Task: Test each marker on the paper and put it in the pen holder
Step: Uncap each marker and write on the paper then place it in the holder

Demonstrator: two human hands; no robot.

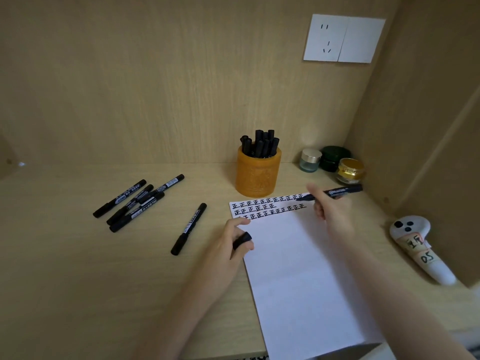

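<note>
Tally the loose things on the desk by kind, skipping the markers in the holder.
Markers lying on the desk: 5
Marker in the right hand: 1
Cap in the left hand: 1
Small jars: 3
Pen holder: 1
Paper sheet: 1
Total: 12

paper [298,268] cut off below — right hand [330,206] blurred, marker labels unreadable

paper [298,268]: rows of "正" | white controller [418,245] tape label: "05" | marker prints: unreadable
</note>
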